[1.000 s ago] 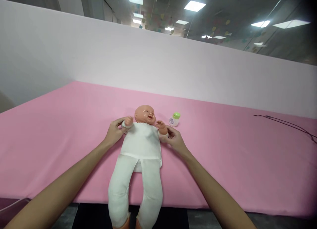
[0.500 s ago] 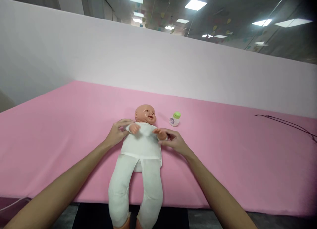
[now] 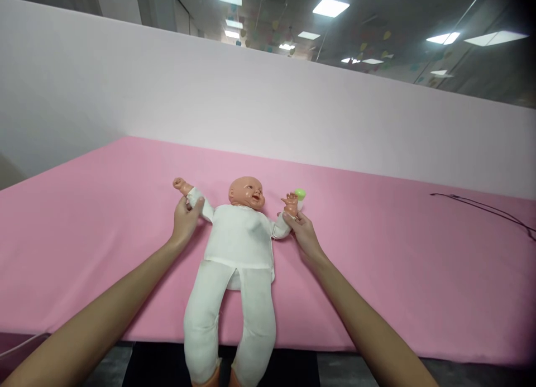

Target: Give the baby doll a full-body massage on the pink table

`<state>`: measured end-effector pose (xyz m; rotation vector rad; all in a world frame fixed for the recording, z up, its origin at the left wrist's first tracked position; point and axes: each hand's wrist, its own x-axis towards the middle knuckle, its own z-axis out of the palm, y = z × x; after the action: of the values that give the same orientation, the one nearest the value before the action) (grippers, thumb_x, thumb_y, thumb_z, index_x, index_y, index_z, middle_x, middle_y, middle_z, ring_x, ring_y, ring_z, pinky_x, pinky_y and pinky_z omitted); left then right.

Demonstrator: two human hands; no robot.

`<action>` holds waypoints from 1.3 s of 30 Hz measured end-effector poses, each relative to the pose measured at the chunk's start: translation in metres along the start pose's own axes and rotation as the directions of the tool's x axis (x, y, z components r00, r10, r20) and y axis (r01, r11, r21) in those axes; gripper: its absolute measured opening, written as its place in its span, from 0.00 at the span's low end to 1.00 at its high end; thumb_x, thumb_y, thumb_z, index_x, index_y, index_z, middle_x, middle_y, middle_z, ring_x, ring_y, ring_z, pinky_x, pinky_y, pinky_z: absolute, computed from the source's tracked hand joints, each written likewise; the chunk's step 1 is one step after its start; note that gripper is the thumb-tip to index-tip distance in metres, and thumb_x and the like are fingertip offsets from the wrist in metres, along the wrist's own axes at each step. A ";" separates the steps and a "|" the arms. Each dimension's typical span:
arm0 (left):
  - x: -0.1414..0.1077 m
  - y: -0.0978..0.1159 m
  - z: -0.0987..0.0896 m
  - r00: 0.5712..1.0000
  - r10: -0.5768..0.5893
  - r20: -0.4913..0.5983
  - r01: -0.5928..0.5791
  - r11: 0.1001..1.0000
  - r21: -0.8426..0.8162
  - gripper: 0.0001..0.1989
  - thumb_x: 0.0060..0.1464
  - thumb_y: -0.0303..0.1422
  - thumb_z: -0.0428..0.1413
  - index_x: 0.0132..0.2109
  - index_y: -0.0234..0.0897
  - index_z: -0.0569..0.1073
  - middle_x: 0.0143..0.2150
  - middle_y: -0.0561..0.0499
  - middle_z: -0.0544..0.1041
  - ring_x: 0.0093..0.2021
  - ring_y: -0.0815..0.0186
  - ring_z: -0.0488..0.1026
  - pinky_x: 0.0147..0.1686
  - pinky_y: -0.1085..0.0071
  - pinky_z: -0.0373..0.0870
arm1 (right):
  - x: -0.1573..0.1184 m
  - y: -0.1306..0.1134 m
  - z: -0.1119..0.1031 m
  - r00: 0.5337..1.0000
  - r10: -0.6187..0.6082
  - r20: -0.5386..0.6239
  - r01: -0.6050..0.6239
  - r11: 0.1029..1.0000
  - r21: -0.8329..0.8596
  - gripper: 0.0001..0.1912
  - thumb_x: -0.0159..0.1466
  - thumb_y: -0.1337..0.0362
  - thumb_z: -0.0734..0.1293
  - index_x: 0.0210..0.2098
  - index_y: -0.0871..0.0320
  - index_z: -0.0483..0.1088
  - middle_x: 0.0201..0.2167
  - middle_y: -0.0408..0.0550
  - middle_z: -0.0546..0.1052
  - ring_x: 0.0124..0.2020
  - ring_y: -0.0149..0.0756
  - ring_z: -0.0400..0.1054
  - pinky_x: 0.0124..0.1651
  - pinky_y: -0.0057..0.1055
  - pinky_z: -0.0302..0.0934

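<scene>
A baby doll (image 3: 240,236) with a white cloth body lies on its back, its legs reaching over the table's near edge. My left hand (image 3: 185,219) is closed around the doll's arm on the left, which is stretched out and up with the plastic fist above my fingers. On the other side my right hand (image 3: 304,230) pinches the doll's bent arm just below its spread plastic hand. Behind that plastic hand stands a small bottle (image 3: 300,195) with a green cap, mostly hidden.
Pink cloth covers the table (image 3: 389,275). A thin dark cord (image 3: 486,205) lies at the far right. Behind the table rises a white partition (image 3: 268,102). A pale cable (image 3: 25,344) hangs at the lower left edge.
Both doll arms have swung outward and up from beside its chest, my hands moving with them. The doll's right-side hand now covers most of the bottle. The torso and legs stay put.
</scene>
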<state>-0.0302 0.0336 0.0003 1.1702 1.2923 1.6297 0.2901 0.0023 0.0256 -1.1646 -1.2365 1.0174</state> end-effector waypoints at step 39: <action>-0.012 0.008 0.005 0.798 0.333 0.503 -0.444 0.889 0.116 0.21 0.53 0.26 0.57 0.51 0.44 0.85 0.53 0.48 0.83 0.53 0.56 0.79 0.43 0.65 0.77 | -0.017 -0.016 0.007 0.894 -0.066 0.443 0.201 0.943 -0.264 0.24 0.61 0.58 0.78 0.57 0.48 0.79 0.58 0.49 0.81 0.58 0.51 0.74 0.59 0.46 0.67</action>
<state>-0.0215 0.0218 0.0062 1.9482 0.9710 1.3511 0.2813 -0.0159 0.0388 -1.0945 -1.8554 1.0346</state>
